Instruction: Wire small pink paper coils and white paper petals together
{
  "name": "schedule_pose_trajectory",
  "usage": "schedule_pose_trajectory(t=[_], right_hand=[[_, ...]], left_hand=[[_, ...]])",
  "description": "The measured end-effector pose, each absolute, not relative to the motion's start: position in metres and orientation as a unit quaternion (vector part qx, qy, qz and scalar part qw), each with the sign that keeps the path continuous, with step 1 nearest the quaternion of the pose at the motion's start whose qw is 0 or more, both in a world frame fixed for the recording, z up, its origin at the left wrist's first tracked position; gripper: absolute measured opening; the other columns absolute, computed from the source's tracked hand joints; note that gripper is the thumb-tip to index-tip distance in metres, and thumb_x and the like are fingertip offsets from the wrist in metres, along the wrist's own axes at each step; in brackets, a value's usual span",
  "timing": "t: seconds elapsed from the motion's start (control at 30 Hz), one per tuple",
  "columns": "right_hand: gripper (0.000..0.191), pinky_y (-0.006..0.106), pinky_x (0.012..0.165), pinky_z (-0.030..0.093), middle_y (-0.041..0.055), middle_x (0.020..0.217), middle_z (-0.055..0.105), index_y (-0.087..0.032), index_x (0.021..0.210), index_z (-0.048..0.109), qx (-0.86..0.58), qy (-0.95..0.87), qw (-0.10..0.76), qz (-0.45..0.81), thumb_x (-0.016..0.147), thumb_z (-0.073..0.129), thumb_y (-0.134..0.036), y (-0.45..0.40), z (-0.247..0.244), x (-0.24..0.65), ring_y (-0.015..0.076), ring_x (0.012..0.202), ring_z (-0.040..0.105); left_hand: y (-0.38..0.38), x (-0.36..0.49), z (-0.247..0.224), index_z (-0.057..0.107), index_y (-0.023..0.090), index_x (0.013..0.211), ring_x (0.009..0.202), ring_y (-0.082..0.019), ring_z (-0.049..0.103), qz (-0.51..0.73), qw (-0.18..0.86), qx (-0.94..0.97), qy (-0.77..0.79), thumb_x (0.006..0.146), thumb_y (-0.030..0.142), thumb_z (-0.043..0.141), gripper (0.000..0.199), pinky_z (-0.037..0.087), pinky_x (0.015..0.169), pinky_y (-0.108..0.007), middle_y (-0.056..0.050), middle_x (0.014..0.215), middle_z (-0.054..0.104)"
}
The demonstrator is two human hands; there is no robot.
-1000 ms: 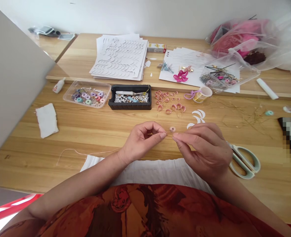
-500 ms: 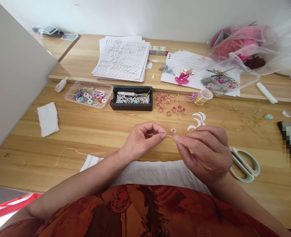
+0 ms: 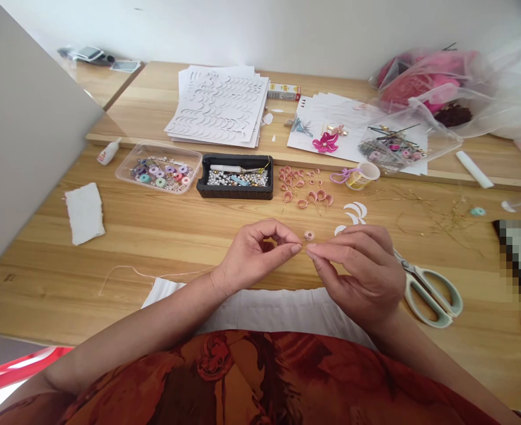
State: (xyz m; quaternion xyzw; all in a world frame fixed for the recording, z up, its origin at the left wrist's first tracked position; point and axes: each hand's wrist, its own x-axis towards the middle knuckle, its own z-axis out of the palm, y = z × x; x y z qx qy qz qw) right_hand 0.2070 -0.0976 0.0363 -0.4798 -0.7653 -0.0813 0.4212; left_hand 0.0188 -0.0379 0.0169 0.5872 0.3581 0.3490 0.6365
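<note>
My left hand (image 3: 260,254) is closed in a pinch, thumb against forefinger, on one end of a short thin gold wire (image 3: 304,245). Facing it, my right hand (image 3: 361,271) pinches the other end, so the fingertips of both hands nearly meet. Just beyond them on the table lies a small pale pink thread bobbin (image 3: 309,235). White crescent-shaped cutouts (image 3: 353,217) lie past my right fingers, partly hidden by them. Behind these stand several pink wrapped loops on gold wire stems (image 3: 322,198). Scissors (image 3: 437,295) with pale green handles rest beside my right hand.
A black tray (image 3: 236,193) of beads and a clear box (image 3: 125,177) of thread bobbins stand farther back. Loose gold wires (image 3: 437,209) lie at right, near a wire spool (image 3: 363,176). A white cloth (image 3: 260,310) lies under my forearms. Paper sheets (image 3: 216,106) occupy the raised shelf.
My right hand has moved slightly left, toward my left fingertips, shortening the visible gap of wire. More of the scissors now shows. The left hand has barely moved.
</note>
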Motion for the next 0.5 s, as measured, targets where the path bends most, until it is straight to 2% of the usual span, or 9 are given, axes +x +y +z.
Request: schedule_pose_trajectory(t=[0.13,0.3,0.5], right_hand=[[0.017,0.036,0.077,0.051,0.0020,0.079,0.075,-0.022,0.091,0.073,-0.490,-0.761,0.423,-0.027,0.080,0.079,-0.010,-0.0967,0.0368,0.2084,0.0174,0.075,0.064],[0.006,0.032,0.064,0.045,0.0000,0.075,0.071,-0.022,0.082,0.070,-0.577,-0.667,0.438,0.174,0.084,0.075,-0.020,-0.0991,0.0376,0.2126,0.0153,0.068,0.060],[0.016,0.029,0.056,0.039,0.0002,0.068,0.066,-0.020,0.075,0.071,-0.603,-0.565,0.448,0.342,0.083,0.077,-0.032,-0.1008,0.0351,0.2152,0.0125,0.059,0.051]], left_hand=[[-0.0380,0.0184,0.0193,0.068,0.016,0.078,0.072,-0.013,0.054,0.343,0.625,0.599,0.364,0.082,0.033,0.076,0.019,0.042,0.061,-0.024,-0.003,0.078,0.063],[-0.0385,0.0175,0.0215,0.067,0.015,0.078,0.073,-0.013,0.055,0.346,0.621,0.595,0.375,0.082,0.033,0.075,0.020,0.042,0.061,-0.024,-0.003,0.078,0.062],[-0.0371,0.0156,0.0193,0.068,0.016,0.079,0.071,-0.013,0.055,0.341,0.606,0.616,0.369,0.083,0.036,0.075,0.022,0.043,0.063,-0.026,-0.003,0.078,0.064]])
